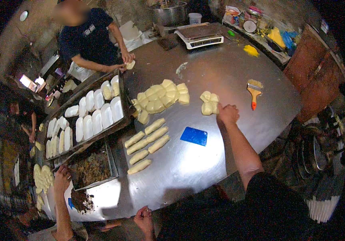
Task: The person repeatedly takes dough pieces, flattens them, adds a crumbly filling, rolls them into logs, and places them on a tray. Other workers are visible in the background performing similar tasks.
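My right hand (229, 114) touches the right edge of a small cluster of dough pieces (210, 103), fingers partly curled; whether it grips is unclear. My left hand (144, 214) is at the table's near edge, fingers curled, its palm hidden. A larger mass of joined dough pieces (160, 95) lies left of the small cluster. Several dough rolls (157, 134) lie in slanted rows nearer me. A blue plastic dough scraper (194, 136) lies flat on the metal table (172, 174), between the rolls and my right forearm. To the right lies a wide brush (254, 94) with an orange-tipped handle.
A tray (70, 152) holds white paper liners, some with dough. Below it is a pan (112, 177) of brown filling. A co-worker's hand (127, 60) handles dough; another person's hand (62, 176) is near the pan. A scale (201, 42) stands at the back.
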A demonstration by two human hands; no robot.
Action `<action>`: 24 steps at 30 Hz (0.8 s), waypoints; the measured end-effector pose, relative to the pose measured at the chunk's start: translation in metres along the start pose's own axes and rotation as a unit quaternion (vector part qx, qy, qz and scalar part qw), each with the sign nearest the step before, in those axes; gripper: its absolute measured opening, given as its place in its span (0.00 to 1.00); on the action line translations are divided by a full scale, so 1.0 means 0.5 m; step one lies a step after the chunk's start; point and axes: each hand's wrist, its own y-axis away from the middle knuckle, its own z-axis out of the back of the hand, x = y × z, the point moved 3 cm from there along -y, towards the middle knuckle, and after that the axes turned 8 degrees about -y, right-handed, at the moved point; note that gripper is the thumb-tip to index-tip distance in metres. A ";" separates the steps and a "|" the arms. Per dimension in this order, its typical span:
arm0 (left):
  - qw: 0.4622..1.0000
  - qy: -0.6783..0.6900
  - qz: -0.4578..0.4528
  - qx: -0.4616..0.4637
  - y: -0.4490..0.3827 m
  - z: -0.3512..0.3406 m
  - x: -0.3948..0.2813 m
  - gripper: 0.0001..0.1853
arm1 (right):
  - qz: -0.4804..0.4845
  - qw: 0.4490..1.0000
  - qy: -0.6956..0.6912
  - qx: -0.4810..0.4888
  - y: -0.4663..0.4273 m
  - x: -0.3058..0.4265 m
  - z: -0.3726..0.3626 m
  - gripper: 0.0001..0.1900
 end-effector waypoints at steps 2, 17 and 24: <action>0.999 0.042 -0.017 0.005 -0.001 -0.050 -0.033 0.10 | 0.062 0.997 -0.049 0.020 -0.037 0.011 -0.050 0.21; 0.981 0.017 -0.018 0.195 -0.022 -0.221 -0.112 0.12 | 0.005 0.914 -0.406 -0.020 0.003 -0.529 0.094 0.07; 0.955 -0.047 -0.007 0.294 -0.171 -0.473 -0.290 0.32 | -0.079 0.708 -0.660 0.238 0.095 -0.137 -0.015 0.05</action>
